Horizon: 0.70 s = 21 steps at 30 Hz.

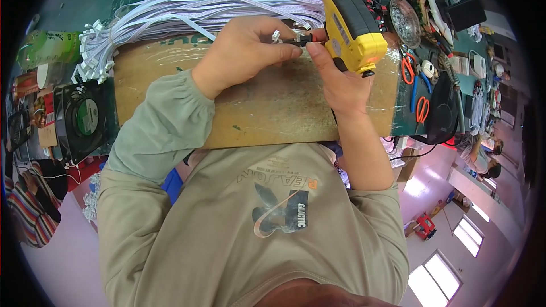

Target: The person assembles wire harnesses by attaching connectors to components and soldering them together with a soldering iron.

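Note:
My left hand (247, 48) is closed, thumb against fingers, over a wooden board. A small white connector (276, 35) shows at its fingertips, and what it joins is hidden. Between both hands sits a small black part (306, 40), pinched by the thumb and a finger of my right hand (344, 82). A yellow and black handheld power tool (355, 25) with a metal tip lies over the fingers of that hand; whether they also grip it is hidden. Behind my hands stretches a thick bundle of white flat cables (227, 3) with white connectors at the ends.
The wooden board (256, 111) lies on a green table. To the right are orange-handled scissors (408, 68), blue-handled pliers (414, 94) and a clear dish (405, 21). At left stand a black fan (84, 116) and a green package (50, 48). Other people sit farther off.

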Each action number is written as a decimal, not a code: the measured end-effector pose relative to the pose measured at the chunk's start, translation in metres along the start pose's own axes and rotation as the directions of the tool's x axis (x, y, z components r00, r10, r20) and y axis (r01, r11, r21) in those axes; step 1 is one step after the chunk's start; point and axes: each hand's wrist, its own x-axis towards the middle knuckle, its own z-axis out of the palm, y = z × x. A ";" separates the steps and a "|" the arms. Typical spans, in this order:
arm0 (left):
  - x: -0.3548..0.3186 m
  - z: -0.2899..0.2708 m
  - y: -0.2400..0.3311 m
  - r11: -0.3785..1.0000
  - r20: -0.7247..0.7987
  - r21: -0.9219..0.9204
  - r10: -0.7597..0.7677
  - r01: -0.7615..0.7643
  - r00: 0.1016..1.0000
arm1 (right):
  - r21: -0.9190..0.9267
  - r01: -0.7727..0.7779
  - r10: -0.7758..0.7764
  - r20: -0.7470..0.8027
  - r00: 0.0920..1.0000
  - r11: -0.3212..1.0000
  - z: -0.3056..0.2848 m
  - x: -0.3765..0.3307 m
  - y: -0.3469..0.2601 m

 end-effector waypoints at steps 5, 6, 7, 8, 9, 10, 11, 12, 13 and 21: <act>-0.001 -0.001 0.007 0.996 0.057 0.049 -0.079 0.076 0.995 | 0.018 0.011 -0.011 -0.021 1.000 1.000 -0.004 -0.003 0.003; -0.002 -0.001 0.008 0.995 0.087 0.047 -0.095 0.091 0.992 | -0.006 0.013 -0.014 -0.026 1.000 1.000 -0.007 -0.003 0.004; -0.002 -0.002 0.007 0.995 0.088 0.048 -0.094 0.090 0.992 | -0.030 0.015 -0.016 -0.031 0.999 0.999 -0.009 -0.003 0.004; -0.002 -0.004 0.005 0.996 0.113 0.034 -0.082 0.078 0.990 | -0.030 0.015 -0.016 -0.033 0.999 0.999 -0.010 -0.003 0.004; -0.002 -0.004 0.003 0.998 0.135 0.019 -0.069 0.067 0.988 | -0.051 0.034 -0.035 -0.019 0.999 0.998 -0.011 -0.003 0.004; -0.002 -0.003 0.001 0.997 0.135 0.019 -0.070 0.068 0.988 | -0.071 0.053 -0.053 -0.004 0.999 0.996 -0.012 -0.004 0.004; -0.001 -0.002 -0.002 0.999 0.119 0.031 -0.022 0.018 0.993 | -0.071 0.052 -0.052 -0.004 0.999 0.996 -0.013 -0.004 0.004; -0.001 -0.001 -0.003 0.999 0.107 0.044 0.027 -0.032 0.994 | -0.068 0.032 -0.033 -0.009 0.999 0.997 -0.013 -0.005 0.003; -0.001 -0.001 -0.003 0.999 0.109 0.045 0.026 -0.031 0.994 | -0.065 0.012 -0.013 -0.013 1.000 0.998 -0.014 -0.006 0.003; -0.001 0.002 -0.002 0.984 0.019 0.160 0.074 -0.076 0.997 | -0.271 0.173 -0.153 0.092 0.984 0.947 -0.021 -0.005 0.017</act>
